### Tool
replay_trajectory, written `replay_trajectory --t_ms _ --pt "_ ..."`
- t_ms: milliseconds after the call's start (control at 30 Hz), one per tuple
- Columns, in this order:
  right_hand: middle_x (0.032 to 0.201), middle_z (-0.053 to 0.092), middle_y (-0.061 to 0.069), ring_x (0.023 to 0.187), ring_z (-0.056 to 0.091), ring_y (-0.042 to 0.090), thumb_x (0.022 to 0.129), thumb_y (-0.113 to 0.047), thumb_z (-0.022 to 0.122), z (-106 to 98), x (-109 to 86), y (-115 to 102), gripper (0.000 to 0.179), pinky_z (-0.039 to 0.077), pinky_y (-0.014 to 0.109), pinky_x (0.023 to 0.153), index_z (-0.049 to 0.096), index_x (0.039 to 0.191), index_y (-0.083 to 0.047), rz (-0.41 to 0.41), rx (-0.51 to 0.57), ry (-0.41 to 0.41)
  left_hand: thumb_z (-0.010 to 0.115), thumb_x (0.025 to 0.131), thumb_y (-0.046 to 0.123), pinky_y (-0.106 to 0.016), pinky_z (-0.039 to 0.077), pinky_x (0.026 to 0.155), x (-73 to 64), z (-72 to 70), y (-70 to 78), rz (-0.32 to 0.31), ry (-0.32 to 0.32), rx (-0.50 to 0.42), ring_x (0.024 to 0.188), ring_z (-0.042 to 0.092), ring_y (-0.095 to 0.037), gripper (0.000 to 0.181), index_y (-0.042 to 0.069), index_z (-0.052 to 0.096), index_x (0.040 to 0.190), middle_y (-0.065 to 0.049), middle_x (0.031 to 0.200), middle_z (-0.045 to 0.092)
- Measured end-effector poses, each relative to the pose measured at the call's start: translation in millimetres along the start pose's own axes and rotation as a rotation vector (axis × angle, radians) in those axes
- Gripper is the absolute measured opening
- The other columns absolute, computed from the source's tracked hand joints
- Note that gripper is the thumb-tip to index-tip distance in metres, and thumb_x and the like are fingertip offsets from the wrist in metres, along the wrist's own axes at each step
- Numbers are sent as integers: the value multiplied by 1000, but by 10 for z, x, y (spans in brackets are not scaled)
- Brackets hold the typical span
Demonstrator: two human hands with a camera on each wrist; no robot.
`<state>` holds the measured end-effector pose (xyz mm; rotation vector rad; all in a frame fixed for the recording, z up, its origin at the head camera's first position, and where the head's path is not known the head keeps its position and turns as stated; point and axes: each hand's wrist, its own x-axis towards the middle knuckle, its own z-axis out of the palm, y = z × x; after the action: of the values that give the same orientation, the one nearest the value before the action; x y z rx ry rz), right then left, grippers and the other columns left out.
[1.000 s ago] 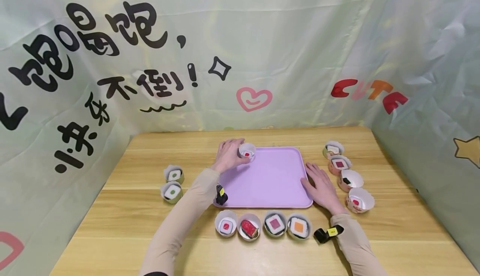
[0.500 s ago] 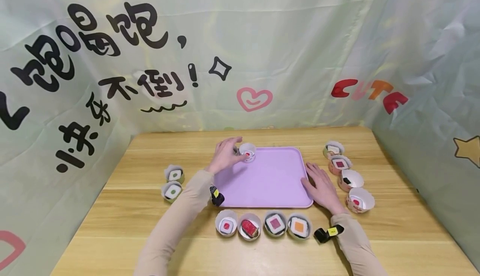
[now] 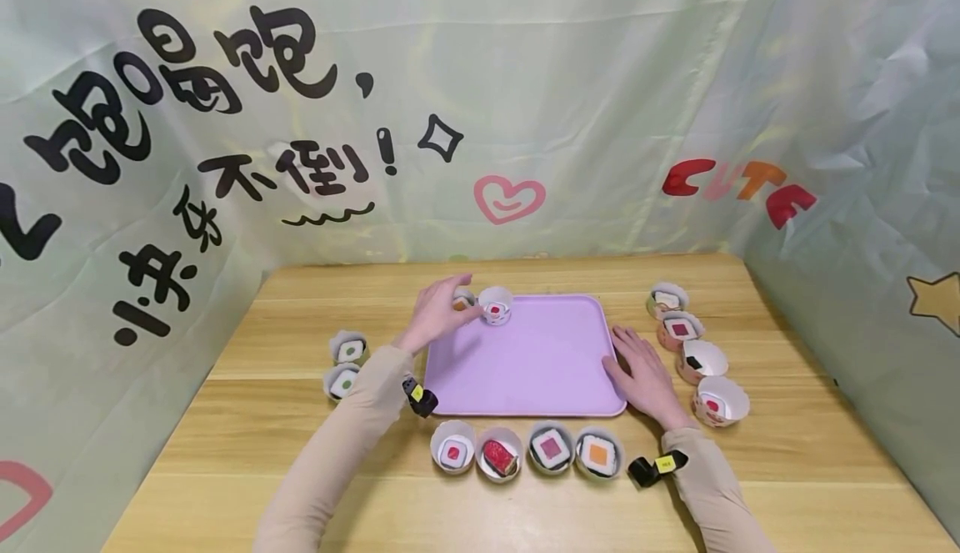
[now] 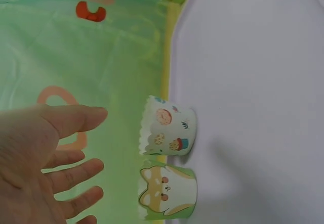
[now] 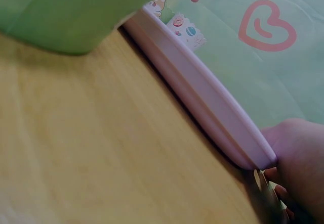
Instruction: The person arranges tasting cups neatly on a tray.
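My left hand (image 3: pixel 438 313) hovers over the back left corner of the lilac tray (image 3: pixel 528 369), its fingers spread and holding nothing. Right by its thumb stands a white paper cup (image 3: pixel 496 311) with a sushi piece inside. Beside that, partly behind the hand, is another paper cup (image 3: pixel 463 296). In the left wrist view the hand (image 4: pixel 55 163) is apart from both cups: the white cup (image 4: pixel 174 128) with sweets printed on it and the green cup (image 4: pixel 177 191) with a dog face. My right hand (image 3: pixel 643 376) lies with extended fingers along the tray's right edge.
Several sushi cups (image 3: pixel 551 449) line the front of the tray. More cups (image 3: pixel 701 363) form a column to its right, and two green cups (image 3: pixel 349 351) stand on the left. A printed cloth (image 3: pixel 585 119) hangs behind the wooden table (image 3: pixel 247 453).
My left hand has let go of the white cup and drawn back leftward, uncovering the cup beside it. The right hand stays at the tray's edge.
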<state>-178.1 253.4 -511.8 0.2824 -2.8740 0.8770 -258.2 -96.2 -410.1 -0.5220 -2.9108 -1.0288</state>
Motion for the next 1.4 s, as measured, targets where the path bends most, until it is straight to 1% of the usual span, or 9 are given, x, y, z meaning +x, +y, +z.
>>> replay_trajectory --t_ms 200,400,533,700,833,967,1100,1200,1400 --pt "157 37 31 150 24 50 104 -27 49 3 -2 -1 57 15 63 124 41 149 8 -6 1 6 76 88 28 -54 25 124 -75 -83 -19 -25 35 -4 136 52 -37 68 7 49 147 -13 146 59" --pt "156 38 31 149 25 51 104 -26 49 4 -5 -6 56 17 64 123 42 148 9 -18 -2 21 74 90 28 -56 22 125 -148 -164 -74 -67 42 -21 139 49 -38 69 4 46 148 -15 148 55" --pt "155 39 31 148 26 51 104 -26 50 10 -7 -4 56 18 64 122 43 147 9 -23 2 30 72 91 32 -58 24 124 -211 -235 -118 -98 52 -8 140 48 -38 69 5 46 149 -15 149 55" --pt "155 40 31 148 27 52 103 -26 50 14 -10 -2 56 18 65 122 43 147 9 -25 -1 30 70 92 30 -60 21 124 -311 -359 -180 -150 46 -20 143 43 -39 68 7 44 150 -15 153 50" --pt "155 39 31 149 26 51 104 -26 50 12 -15 -2 56 18 64 122 43 147 9 -25 -3 28 70 93 33 -62 24 122 -384 -476 -234 -182 44 -26 145 40 -41 71 7 41 152 -16 155 47" --pt "155 39 32 148 26 52 104 -26 50 12 -12 -3 57 18 65 122 43 147 10 -22 1 26 69 93 32 -61 29 121 -436 -579 -309 -193 48 -15 144 40 -43 73 5 38 153 -18 156 45" --pt "154 40 32 148 26 52 103 -25 51 17 -5 6 56 17 65 122 43 146 10 -28 4 30 68 93 33 -59 31 120 -498 -666 -401 -225 45 -20 145 39 -42 75 6 35 155 -19 157 43" --pt "153 41 32 148 27 52 102 -23 51 17 -4 12 55 18 65 122 44 146 10 -40 3 41 68 94 34 -59 31 120 -544 -719 -482 -244 41 -21 145 38 -43 76 6 33 156 -21 158 41" --pt "154 40 32 148 27 52 103 -23 51 22 -12 19 54 19 65 121 44 146 9 -45 -3 38 69 92 35 -63 30 119 -627 -802 -640 -264 45 21 144 37 -46 80 4 32 156 -24 158 38"
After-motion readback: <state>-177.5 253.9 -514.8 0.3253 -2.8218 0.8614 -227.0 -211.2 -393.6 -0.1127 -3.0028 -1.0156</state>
